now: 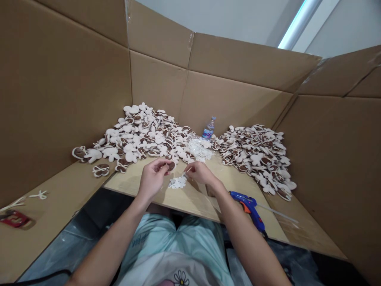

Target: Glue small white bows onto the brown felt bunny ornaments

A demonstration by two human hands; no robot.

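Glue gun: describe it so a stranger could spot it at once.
Inside the cardboard walls, find the wooden board at the front. Beside the right hand lies the glue gun, the only bright blue and orange thing there.

Bright light from a fluorescent tube (299, 24) at upper right; soft shadows under the left hand (153, 178) and right hand (201, 172); wide-angle stretching at the frame edges.

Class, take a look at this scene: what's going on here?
A seated person holds a brown-and-white cutout in the left hand. The right hand sits just above a small heap of white pieces on a board. Behind are a left pile and a right pile of similar cutouts, with a water bottle between them. A blue glue gun lies to the right.
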